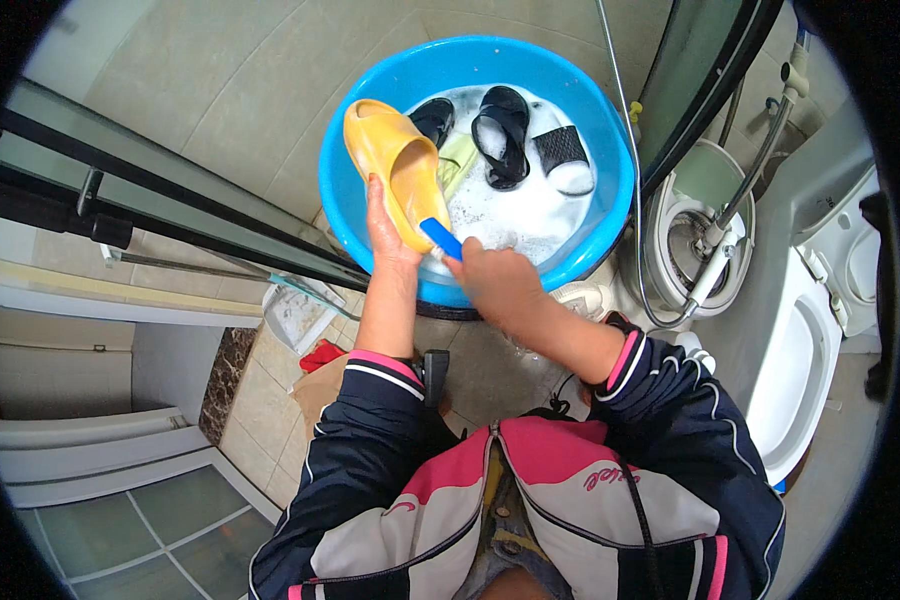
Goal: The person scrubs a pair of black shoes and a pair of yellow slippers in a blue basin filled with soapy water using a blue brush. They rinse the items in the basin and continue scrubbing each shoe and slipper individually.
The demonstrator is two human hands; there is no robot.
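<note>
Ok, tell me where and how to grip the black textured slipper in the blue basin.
Pinch the black textured slipper by its broad dark part, coming from above with the right hand, once it has put down the blue tool. That part shows plainly among the white suds, while they seem to cover the portion nearer the person, so it likely gives the surest hold.

The fingers of the left hand (392,240) are mostly hidden by the yellow slipper (380,140). The right hand (503,285) covers part of the blue tool (440,238), whose underside cannot be made out. The slipper partly hides a black shoe (433,118). Foam (520,220) obscures a pale green thing (457,160). The picture's dark rim cuts off the gridded panel (100,535).
</note>
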